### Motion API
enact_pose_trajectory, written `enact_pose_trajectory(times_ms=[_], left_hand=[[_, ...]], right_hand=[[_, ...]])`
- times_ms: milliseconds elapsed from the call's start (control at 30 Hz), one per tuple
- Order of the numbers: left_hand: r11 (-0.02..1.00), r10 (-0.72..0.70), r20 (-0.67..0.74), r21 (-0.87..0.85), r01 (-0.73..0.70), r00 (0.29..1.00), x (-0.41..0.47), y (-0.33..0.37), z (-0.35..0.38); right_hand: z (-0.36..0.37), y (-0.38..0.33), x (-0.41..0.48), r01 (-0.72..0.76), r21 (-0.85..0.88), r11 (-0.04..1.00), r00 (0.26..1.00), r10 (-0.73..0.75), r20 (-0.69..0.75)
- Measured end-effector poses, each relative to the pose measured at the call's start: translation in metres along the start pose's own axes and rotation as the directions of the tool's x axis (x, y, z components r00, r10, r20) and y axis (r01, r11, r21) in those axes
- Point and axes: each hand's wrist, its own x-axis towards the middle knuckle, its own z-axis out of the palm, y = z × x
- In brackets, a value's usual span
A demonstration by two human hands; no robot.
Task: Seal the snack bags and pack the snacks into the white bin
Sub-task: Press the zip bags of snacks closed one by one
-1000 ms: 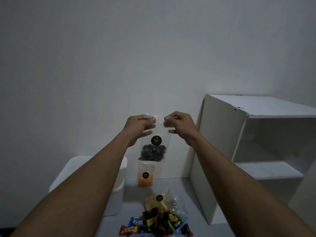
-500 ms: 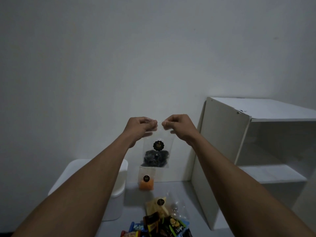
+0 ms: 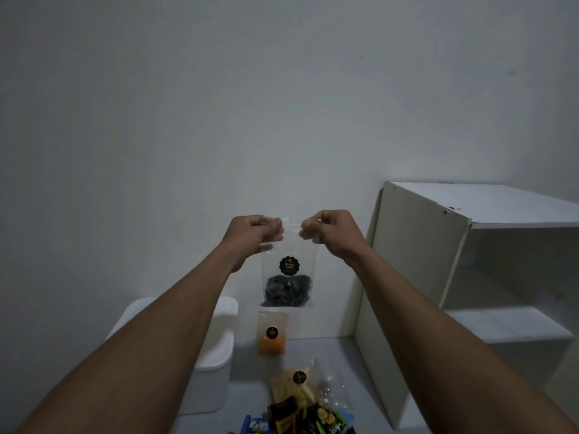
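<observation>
both hands (image 3: 293,228) pinch clear bag (image 3: 287,261) top — dark snacks (image 3: 286,291) inside

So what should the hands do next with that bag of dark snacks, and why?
Probably slide the pinching fingers together along the top strip. The left hand and right hand each pinch a top corner of the clear bag, held up in the air, and the strip between them is not pressed. Whether it is sealed yet cannot be told.
</observation>
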Motion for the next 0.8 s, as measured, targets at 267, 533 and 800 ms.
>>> enact_pose_trajectory(times_ms=[267, 533, 800], left_hand=[[0.996, 0.081, -0.077, 0.055, -0.077, 0.994, 0.004, -0.002, -0.003], [0.993, 0.042, -0.041, 0.11, -0.038, 0.998, 0.016, -0.005, 0.004], [0.999, -0.026, -0.008, -0.025, 0.026, 1.0, 0.02, -0.013, 0.01]], right_hand=[[0.005, 0.004, 0.0, -0.031, -0.012, 0.999, 0.998, 0.031, 0.047], [0.0, 0.008, 0.003, -0.039, 0.038, 0.999, 0.998, 0.036, 0.058], [-0.007, 0.015, 0.008, -0.035, 0.023, 0.999, 0.999, 0.035, 0.025]])
